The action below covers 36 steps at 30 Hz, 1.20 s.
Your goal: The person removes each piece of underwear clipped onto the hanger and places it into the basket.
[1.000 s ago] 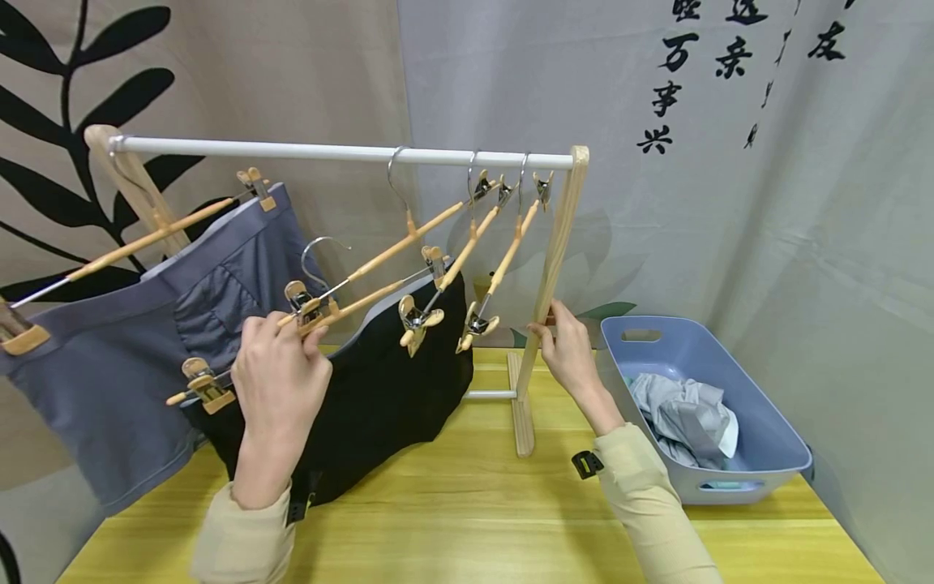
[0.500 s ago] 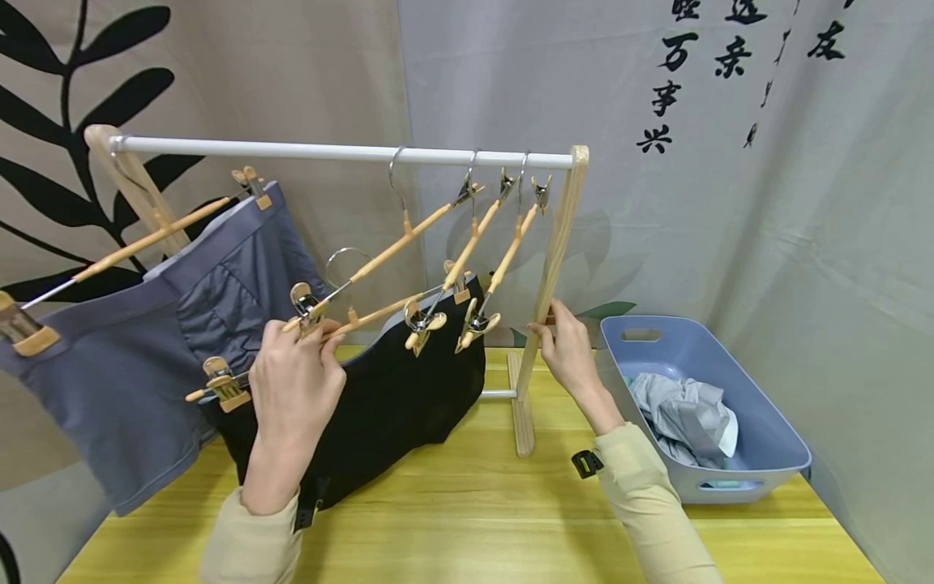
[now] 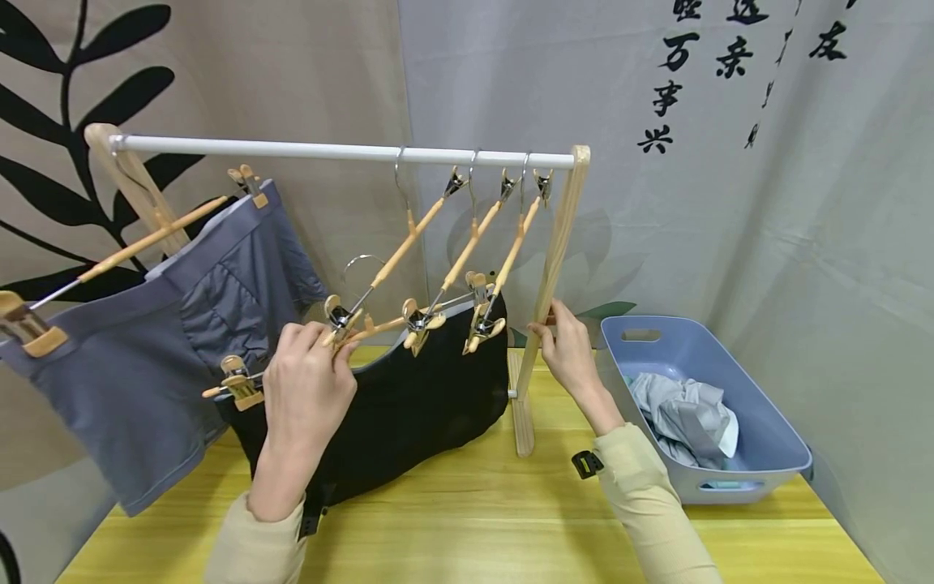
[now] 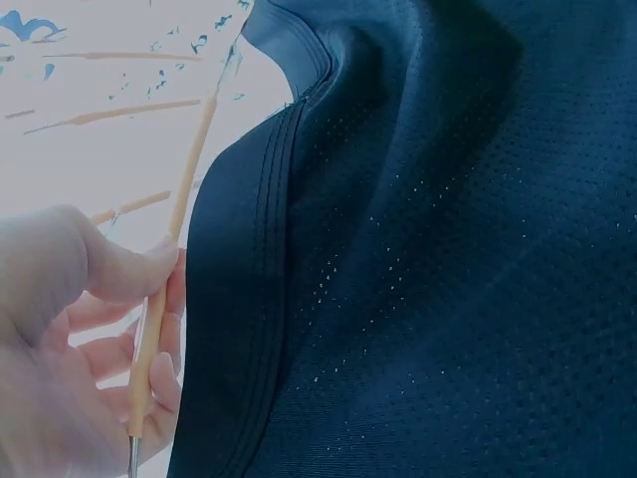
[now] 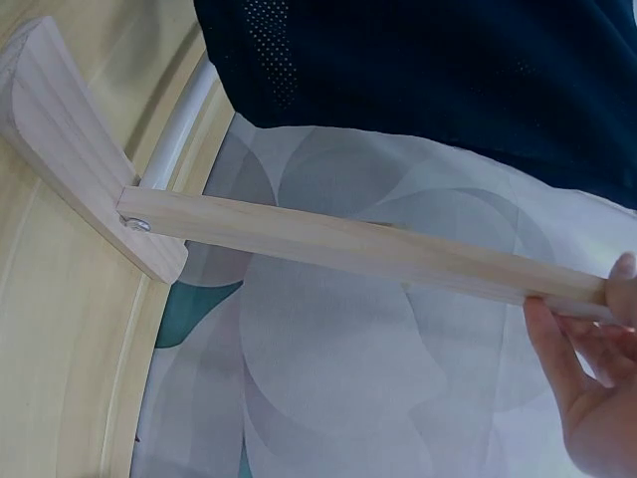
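Observation:
My left hand (image 3: 310, 389) grips the wooden bar of a clip hanger (image 4: 147, 349), thumb on one side and fingers curled round the other. Black shorts (image 3: 423, 389) hang from its clips; their waistband fills much of the left wrist view. The hook of this hanger is below the rail, apart from it, behind another hanger (image 3: 409, 243). With thumb and fingers, my right hand (image 3: 569, 353) holds the right wooden post (image 5: 398, 249) of the clothes rack. Grey-blue shorts (image 3: 182, 324) hang at the rack's left end from a clip hanger.
Several bare clip hangers hang on the right half of the white rail (image 3: 292, 150); their lower clips are close to my left hand and the black shorts. A blue basket (image 3: 773, 430) with crumpled light-grey cloth (image 3: 686, 414) stands right of the rack on the wooden table (image 3: 584, 527).
My left hand has moved right with the hanger and black shorts, whose far end now passes behind the bare hangers to the right post. The leftmost bare hanger has swung. My right hand stays put.

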### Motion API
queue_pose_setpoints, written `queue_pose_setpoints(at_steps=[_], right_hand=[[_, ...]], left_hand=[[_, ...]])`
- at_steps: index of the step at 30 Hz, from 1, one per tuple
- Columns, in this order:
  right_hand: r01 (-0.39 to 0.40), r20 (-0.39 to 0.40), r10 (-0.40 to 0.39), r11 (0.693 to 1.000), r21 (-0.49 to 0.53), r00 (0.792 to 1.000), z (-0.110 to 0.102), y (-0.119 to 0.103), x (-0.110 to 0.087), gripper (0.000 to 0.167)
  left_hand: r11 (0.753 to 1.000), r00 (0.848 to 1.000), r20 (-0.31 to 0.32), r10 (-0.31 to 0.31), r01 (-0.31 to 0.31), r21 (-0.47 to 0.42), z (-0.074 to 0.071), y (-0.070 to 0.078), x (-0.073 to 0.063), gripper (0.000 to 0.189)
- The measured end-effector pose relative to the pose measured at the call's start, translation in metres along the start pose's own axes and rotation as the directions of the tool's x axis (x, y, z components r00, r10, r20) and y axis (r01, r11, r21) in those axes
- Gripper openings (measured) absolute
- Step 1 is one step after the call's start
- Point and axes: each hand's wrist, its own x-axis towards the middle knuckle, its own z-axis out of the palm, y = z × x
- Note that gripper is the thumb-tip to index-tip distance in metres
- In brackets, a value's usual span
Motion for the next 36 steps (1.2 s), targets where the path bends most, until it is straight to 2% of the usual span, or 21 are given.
queue_pose_setpoints(at_steps=[15,28,36], right_hand=[[-0.016,0.014,0.016,1.0,-0.002,1.0,-0.002,-0.002,-0.001,0.025],[-0.027,0.004,0.027,1.0,-0.005,1.0,-0.001,-0.002,-0.001,0.028],[-0.08,0.034,0.077,0.992,0.102,0.996,-0.004,-0.005,-0.004,0.036]], left_hand=[[0.995,0.997,-0.015,0.072,-0.073,-0.072,0.003,0.007,-0.005,0.005],[0.991,0.994,-0.005,0.114,-0.114,-0.071,0.007,0.013,-0.009,0.004],[0.989,0.992,0.003,0.13,-0.129,-0.073,0.008,0.015,-0.011,0.002]])
